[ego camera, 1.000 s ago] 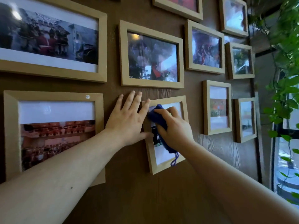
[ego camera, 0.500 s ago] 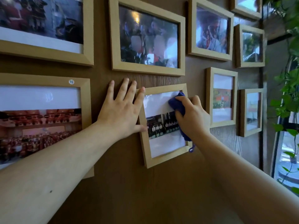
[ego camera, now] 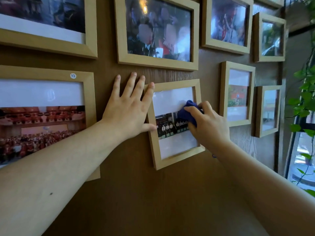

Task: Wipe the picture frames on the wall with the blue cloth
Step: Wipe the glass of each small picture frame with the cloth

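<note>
A small light-wood picture frame (ego camera: 157, 151) hangs slightly tilted on the brown wall, in the middle of the view. My right hand (ego camera: 207, 125) presses a bunched blue cloth (ego camera: 187, 111) against the right side of its glass, over the photo. My left hand (ego camera: 127, 108) lies flat with spread fingers on the wall, its little finger and thumb touching the frame's left edge. Most of the cloth is hidden under my right hand.
Several more wooden frames surround it: a large one marked 19 (ego camera: 46, 75) at left, one above (ego camera: 157, 62), two tall ones (ego camera: 223, 92) (ego camera: 259, 111) at right. Green plant leaves (ego camera: 305, 103) and a window (ego camera: 300, 160) are at the far right.
My right hand with the cloth has slid from the glass's left side to its right side, then slightly down. The view has moved closer and lower. My left hand stays on the frame's edge.
</note>
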Demonstrator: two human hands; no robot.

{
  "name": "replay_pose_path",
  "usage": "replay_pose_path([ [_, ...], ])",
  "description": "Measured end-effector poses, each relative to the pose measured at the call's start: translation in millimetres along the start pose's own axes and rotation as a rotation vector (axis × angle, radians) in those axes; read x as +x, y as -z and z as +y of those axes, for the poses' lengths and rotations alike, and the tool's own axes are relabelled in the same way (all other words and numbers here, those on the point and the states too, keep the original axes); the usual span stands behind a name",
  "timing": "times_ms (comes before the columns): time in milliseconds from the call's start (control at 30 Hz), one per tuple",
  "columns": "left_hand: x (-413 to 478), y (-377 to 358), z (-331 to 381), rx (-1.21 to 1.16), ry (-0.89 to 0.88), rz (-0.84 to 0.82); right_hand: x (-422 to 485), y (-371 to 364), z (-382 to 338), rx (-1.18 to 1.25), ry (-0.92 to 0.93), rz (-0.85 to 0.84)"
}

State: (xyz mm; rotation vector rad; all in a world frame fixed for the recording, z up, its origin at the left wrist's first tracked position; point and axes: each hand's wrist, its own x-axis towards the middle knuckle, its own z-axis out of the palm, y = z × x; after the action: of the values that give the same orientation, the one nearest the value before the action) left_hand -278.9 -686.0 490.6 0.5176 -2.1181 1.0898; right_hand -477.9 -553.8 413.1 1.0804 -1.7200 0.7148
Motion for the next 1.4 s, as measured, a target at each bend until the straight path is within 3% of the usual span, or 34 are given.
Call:
replay_pose_path([
  [67,0,0,0,-0.007,0.003,0.003,-6,-1,-9,0.023,0.014,-0.005],
  [233,0,1,0,-0.005,0.002,0.001,-18,-6,-45,0.096,0.277,-0.054],
  [533,0,1,2,-0.014,0.008,-0.01,-34,-6,5,0.009,0.008,-0.045],
  [733,-1,2,2,-0.014,0.011,-0.01,-58,-12,-33,0.095,0.388,-0.188],
  [800,-1,2,2,-0.014,0.011,-0.013,-58,-11,-31,0.097,0.431,-0.205],
  [1133,-1,4,4,-0.023,0.03,-0.051,-65,1,34,-0.071,0.286,-0.28],
  [1400,6,19,13,0.08,-0.054,-0.057,-55,16,32,0.025,0.163,-0.16],
])
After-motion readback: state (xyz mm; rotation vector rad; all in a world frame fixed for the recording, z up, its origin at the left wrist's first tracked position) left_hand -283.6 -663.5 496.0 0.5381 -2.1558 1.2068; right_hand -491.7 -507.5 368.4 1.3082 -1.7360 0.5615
